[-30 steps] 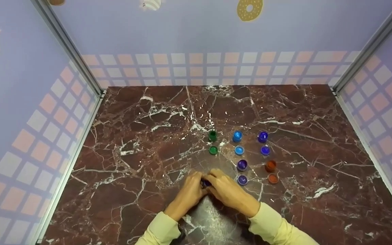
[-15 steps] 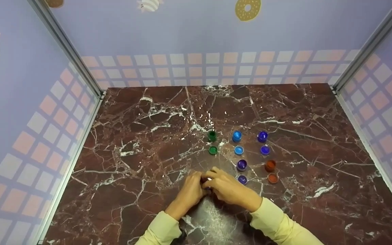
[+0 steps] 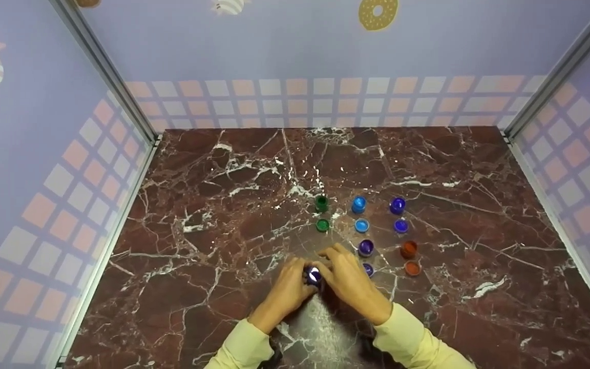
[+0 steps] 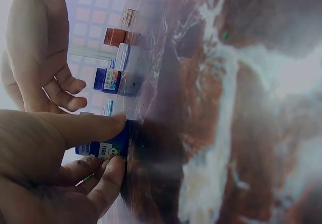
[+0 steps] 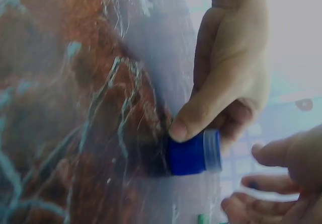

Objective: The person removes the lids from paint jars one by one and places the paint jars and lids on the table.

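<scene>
My left hand [image 3: 289,288] pinches a small dark blue paint jar [image 5: 188,156] between thumb and fingers, low at the marble tabletop. The jar stands upright with a ribbed translucent lid [image 5: 212,151] on it; a white glare shows on its top in the head view. In the left wrist view a printed label [image 4: 106,150] faces out between the fingers. My right hand [image 3: 349,277] is just to the right of the jar, its fingers loosely bent and apart from the lid in the right wrist view, holding nothing.
Open paint jars stand to the right and beyond, each with its lid in front: green [image 3: 321,203], light blue [image 3: 359,205], blue [image 3: 397,206], purple [image 3: 365,248] and orange-brown [image 3: 409,249]. The right hand partly covers the purple lid [image 3: 368,270]. Patterned walls enclose the tabletop [image 3: 197,287].
My right hand has drawn off the jar's top to the right, its fingers spreading, so the lid now shows. My left hand keeps its grip on the jar in the same place.
</scene>
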`<state>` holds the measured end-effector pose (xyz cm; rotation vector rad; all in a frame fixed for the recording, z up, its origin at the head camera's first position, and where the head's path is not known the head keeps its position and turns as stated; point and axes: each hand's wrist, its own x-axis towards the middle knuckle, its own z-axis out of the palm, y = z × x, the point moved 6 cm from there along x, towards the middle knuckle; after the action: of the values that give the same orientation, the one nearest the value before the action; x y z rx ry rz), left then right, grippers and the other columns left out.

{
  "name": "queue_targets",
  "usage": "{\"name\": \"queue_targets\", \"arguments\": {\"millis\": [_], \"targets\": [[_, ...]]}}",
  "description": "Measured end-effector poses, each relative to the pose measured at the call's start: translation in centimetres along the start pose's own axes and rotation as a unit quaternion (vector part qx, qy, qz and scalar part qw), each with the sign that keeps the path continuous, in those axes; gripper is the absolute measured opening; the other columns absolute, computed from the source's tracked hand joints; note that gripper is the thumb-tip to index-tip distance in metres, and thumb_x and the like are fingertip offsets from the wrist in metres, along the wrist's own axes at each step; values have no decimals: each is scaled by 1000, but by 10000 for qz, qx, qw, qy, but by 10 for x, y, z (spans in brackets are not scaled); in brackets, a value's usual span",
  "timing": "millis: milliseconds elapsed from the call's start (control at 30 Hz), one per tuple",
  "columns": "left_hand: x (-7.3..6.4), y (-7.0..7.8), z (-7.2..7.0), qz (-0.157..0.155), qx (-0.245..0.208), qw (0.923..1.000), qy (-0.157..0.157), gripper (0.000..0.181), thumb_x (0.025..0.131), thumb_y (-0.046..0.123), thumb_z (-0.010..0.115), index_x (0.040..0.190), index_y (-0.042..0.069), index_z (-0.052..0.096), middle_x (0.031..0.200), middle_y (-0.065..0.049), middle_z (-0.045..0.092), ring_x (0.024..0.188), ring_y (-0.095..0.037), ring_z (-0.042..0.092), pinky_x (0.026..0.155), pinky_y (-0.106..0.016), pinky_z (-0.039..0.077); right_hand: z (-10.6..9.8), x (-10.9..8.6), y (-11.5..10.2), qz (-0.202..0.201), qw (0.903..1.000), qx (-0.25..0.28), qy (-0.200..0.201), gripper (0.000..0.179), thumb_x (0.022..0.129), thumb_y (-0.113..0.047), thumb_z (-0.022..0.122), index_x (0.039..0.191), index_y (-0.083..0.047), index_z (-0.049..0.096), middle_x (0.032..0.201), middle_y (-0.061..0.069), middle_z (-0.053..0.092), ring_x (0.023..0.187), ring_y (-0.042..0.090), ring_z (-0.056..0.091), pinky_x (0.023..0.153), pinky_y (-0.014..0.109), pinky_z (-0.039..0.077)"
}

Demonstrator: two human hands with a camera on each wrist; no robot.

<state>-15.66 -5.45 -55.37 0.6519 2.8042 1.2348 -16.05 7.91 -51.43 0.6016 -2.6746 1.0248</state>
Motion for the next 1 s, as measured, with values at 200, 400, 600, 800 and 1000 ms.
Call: {"name": "queue_targets", "arguments": {"millis": [200,400,600,800,1000], "targets": [[-1,-1,0,33,-38,9998,213,39,73,-2,86,107,-1,66,99,-10,64,91,-25,61,84,-41,54,3,-4,-13,214,9941,-1052,146,25,91,-19,79,98,3,69,83,11,59,65,32,64,56,44,55],[0,-4,1,17,-48,9998,195,31,79,0,81,107,-1,67,103,-11,66,97,-29,63,88,-44,52,14,-6,-24,262,9815,-1897,71,34,86,-25,83,88,-1,59,80,10,54,62,34,64,50,44,54],[1,-3,-1,256,-11,9990,364,28,76,-6,80,100,0,67,97,-10,67,91,-29,64,83,-42,54,22,-6,-26,142,9782,-2071,33,30,82,-17,85,87,1,61,81,12,56,65,33,64,51,44,55],[4,-1,-2,343,-20,9983,462,27,72,-10,76,94,3,68,88,-7,66,83,-25,63,76,-39,54,21,-5,-26,-412,9794,-1966,-207,23,80,-6,81,86,1,60,84,10,53,69,30,62,54,41,56],[5,-5,-2,148,-68,9993,344,24,74,-6,80,89,5,66,83,-6,63,77,-20,58,71,-36,50,22,-3,-25,-1371,9706,-1819,-781,18,81,-3,78,91,2,64,88,9,53,77,28,60,67,38,58]]}}
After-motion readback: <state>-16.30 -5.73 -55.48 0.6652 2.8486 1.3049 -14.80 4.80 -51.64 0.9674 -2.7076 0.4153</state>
